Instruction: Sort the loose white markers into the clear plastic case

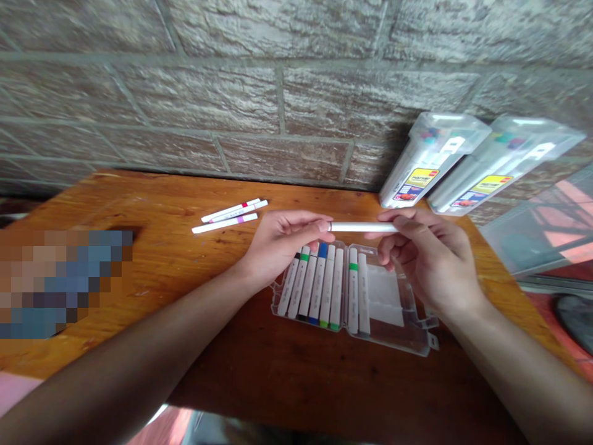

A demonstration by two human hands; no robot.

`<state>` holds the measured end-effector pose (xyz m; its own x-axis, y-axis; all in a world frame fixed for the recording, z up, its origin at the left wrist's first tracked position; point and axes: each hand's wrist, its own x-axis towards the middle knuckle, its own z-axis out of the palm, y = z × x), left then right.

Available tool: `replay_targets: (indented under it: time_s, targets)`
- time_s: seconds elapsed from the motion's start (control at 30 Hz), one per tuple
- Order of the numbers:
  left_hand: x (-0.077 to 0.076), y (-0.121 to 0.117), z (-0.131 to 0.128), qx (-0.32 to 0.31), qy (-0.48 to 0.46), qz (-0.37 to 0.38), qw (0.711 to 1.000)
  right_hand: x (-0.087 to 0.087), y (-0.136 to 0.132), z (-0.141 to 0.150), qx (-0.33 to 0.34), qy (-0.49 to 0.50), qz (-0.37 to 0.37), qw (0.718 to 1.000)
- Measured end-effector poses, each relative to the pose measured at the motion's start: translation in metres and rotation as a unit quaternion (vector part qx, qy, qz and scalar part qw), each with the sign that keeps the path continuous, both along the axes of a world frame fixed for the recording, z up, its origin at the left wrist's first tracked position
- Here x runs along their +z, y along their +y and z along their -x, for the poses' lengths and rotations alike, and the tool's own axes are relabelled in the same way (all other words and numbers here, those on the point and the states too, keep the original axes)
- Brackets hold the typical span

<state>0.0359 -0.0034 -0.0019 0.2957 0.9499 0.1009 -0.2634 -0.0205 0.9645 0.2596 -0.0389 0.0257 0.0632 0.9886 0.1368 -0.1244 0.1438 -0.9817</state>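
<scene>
A white marker (359, 227) is held level between both hands above an opened clear plastic case (389, 339). My left hand (290, 238) pinches its left end, near a thin dark ring. Around its right end, the fingers of my right hand (428, 253) are closed. Several white markers (319, 287) with coloured bands and ends lie side by side in the case's left half. In the right half are a green-banded marker (353, 290) and a plainer white one (364, 293), beside a pale paper insert (384, 293).
Three loose markers (225, 224) lie on the wooden table (157, 210) to the left. Two tall clear marker boxes (410, 167) (495, 170) stand at the back right by the brick wall (250, 99). A blurred-out object (55, 284) is at the far left.
</scene>
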Motion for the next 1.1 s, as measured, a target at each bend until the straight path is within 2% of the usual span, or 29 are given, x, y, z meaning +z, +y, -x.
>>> replay_targets:
  time_s: [0.6, 0.8, 0.93, 1.1]
  targets:
    - [0.008, -0.002, -0.002, 0.032, 0.074, -0.043, 0.996, -0.003, -0.003, 0.002, 0.018, -0.058, -0.032, 0.998]
    - [0.008, -0.002, -0.003, 0.025, 0.07, -0.062, 0.995, -0.008, -0.004, 0.002, 0.014, -0.118, -0.059, 0.991]
    - [0.007, -0.005, -0.005, 0.007, 0.07, -0.085, 0.994, -0.012, -0.003, 0.002, 0.01, -0.173, -0.101, 0.98]
    - [0.002, -0.006, -0.005, -0.017, 0.075, -0.099, 0.992, -0.016, -0.005, 0.003, -0.039, -0.26, -0.165, 0.951]
